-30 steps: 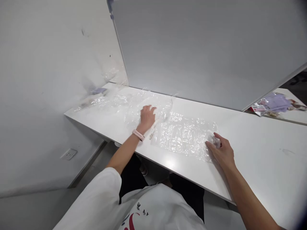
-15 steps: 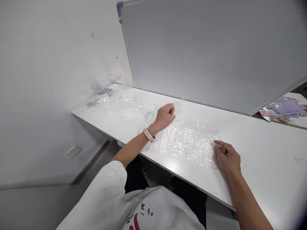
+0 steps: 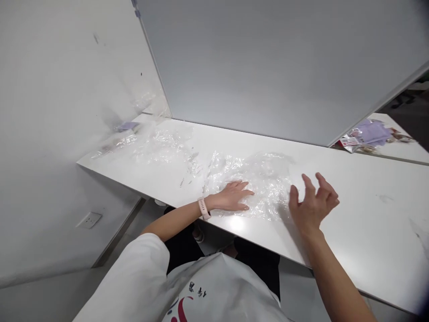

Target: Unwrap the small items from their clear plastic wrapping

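A crinkled sheet of clear plastic film [image 3: 264, 179] lies on the white table [image 3: 362, 210] in front of me. My left hand [image 3: 233, 197], with a pink band at the wrist, lies flat and open on the film's near left part, fingers stretched toward the right. My right hand [image 3: 313, 203] hovers just off the film's right edge with its fingers spread and slightly curled, holding nothing. More clear plastic [image 3: 161, 141] is bunched on the table toward the far left.
A large grey board [image 3: 268, 67] leans along the back of the table. Small purple and red packets [image 3: 368, 134] lie at the far right behind it. A white wall [image 3: 60, 112] closes the left side, with a socket [image 3: 89, 219] low down.
My left hand came from the left pile, passed as a fist, and now lies flat on the film. My right hand lifted off the film's right edge and spread its fingers.
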The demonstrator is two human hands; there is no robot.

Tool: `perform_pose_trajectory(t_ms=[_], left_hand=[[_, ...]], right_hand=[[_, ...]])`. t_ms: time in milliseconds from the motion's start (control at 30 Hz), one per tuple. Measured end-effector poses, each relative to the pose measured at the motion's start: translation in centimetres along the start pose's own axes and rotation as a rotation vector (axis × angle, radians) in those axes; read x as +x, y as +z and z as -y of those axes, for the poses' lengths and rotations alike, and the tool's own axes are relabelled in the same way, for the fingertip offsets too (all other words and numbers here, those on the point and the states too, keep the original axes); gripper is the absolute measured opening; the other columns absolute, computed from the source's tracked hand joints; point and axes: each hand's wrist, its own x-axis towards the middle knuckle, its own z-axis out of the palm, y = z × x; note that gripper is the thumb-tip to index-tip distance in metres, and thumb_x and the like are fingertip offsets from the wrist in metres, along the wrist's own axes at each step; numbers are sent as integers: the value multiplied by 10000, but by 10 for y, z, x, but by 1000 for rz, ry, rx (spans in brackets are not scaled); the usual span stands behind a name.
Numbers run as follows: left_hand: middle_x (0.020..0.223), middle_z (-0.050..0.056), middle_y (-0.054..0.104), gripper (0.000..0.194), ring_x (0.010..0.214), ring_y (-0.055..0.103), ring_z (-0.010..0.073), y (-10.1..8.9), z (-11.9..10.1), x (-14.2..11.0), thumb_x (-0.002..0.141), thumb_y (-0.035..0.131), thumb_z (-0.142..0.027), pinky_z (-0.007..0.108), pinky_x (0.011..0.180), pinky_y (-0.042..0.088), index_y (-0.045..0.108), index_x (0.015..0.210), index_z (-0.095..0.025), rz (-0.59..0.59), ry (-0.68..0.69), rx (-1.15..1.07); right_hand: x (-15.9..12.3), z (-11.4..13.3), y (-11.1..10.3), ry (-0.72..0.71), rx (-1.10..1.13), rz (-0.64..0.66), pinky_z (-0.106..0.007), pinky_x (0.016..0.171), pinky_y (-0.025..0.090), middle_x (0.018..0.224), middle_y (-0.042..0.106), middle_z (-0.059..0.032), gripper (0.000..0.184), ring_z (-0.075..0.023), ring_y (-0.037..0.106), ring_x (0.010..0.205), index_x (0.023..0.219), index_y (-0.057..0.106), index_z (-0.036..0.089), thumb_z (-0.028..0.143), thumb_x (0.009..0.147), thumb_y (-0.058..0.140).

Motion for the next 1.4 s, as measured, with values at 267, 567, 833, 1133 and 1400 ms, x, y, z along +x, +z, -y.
perform_pose_trajectory(t_ms=[267,567,833,1133,1400], left_hand=[[1468,103,516,332,1439,367,316,-108,73,-59,957,549,-294,579,1196,277,602,1275,-213,-920,-444,100],[1300,188,572,359,1372,345,421,-137,188,-94,741,734,-271,663,1088,256,605,1056,-155,-985,-990,6],[964,51,645,186,915,593,197,-85,77,-25,736,534,-114,358,880,475,592,895,-190,-875,-156,-106],[1684,105,126,752,1531,72,440,2,40,-1,794,723,-532,699,1163,21,464,1458,-293,-116,-37,31],[915,55,667,85,913,637,231,3,46,7,928,509,-246,411,916,469,568,959,-193,-497,-189,-135]], right_hand=[[-20,40,39,-536,51,648,-573,1196,175,1623,322,-31,633,-338,216,1521,1497,454,378,676,940,406],[-26,30,57,-578,-17,572,-538,1197,210,1589,390,-53,618,-318,279,1502,1481,491,345,660,961,381],[-15,34,63,-611,3,597,-504,1166,307,1582,400,-51,602,-323,309,1485,1486,486,339,634,968,402],[-1,45,58,-277,548,562,-469,1006,486,1099,723,-88,395,-289,637,1140,1052,741,228,550,909,562],[41,-30,26,647,538,-81,-403,878,563,1092,690,-98,325,-199,674,934,1112,695,196,304,815,614]])
